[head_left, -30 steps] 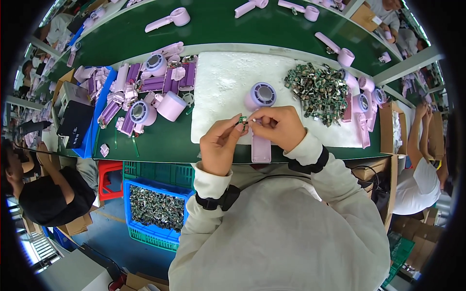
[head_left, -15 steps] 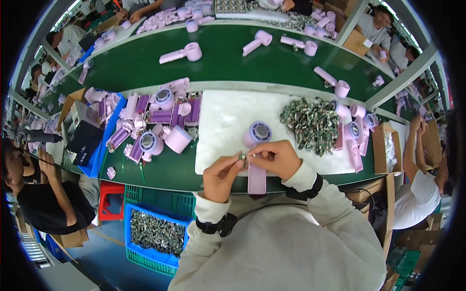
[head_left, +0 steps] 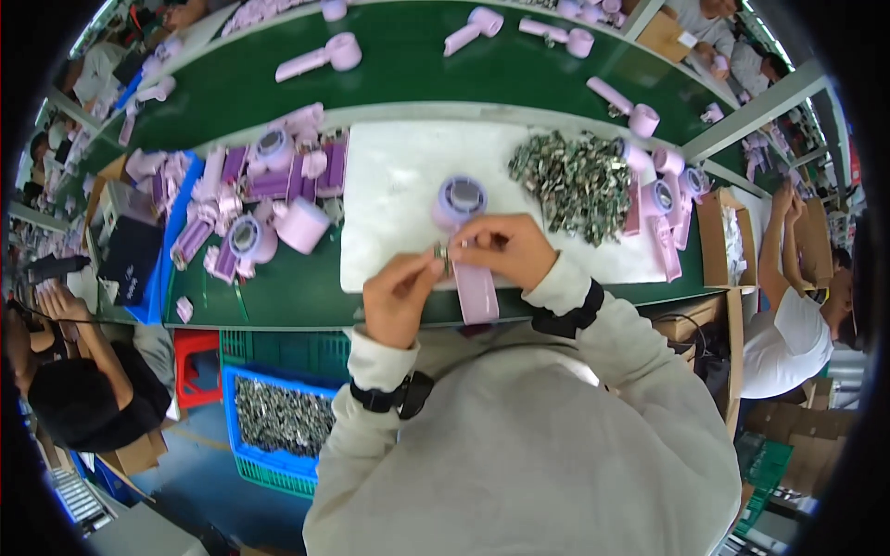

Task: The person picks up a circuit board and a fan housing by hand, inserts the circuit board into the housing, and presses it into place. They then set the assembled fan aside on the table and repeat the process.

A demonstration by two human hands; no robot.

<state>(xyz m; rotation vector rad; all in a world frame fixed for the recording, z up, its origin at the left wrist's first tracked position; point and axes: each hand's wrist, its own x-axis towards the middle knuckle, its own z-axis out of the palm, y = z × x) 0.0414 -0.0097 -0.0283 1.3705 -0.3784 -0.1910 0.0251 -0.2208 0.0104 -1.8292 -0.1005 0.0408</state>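
A small green circuit board (head_left: 442, 253) is pinched between the fingertips of my left hand (head_left: 394, 295) and my right hand (head_left: 514, 248). Both hands are closed around it, and their fingers cover most of it. Just beneath and beyond them lies a pink handheld fan (head_left: 477, 296) with a lilac round head, its handle pointing toward me. My right hand crosses over the middle of this fan, so the join of head and handle is hidden. The fan rests on a white foam sheet (head_left: 389, 185), its handle reaching past the sheet's near edge.
A heap of small circuit boards (head_left: 575, 185) sits right of the fan, beside several pink fan bodies (head_left: 663, 236). More fan parts (head_left: 301, 225) are piled left. A green conveyor belt (head_left: 399, 79) carries fans beyond. Below left stands a blue crate (head_left: 278, 417) of boards. Co-workers sit either side.
The whole scene has shifted up and slightly left in the picture as my head moved. My hands keep the circuit board pinched over the fan.
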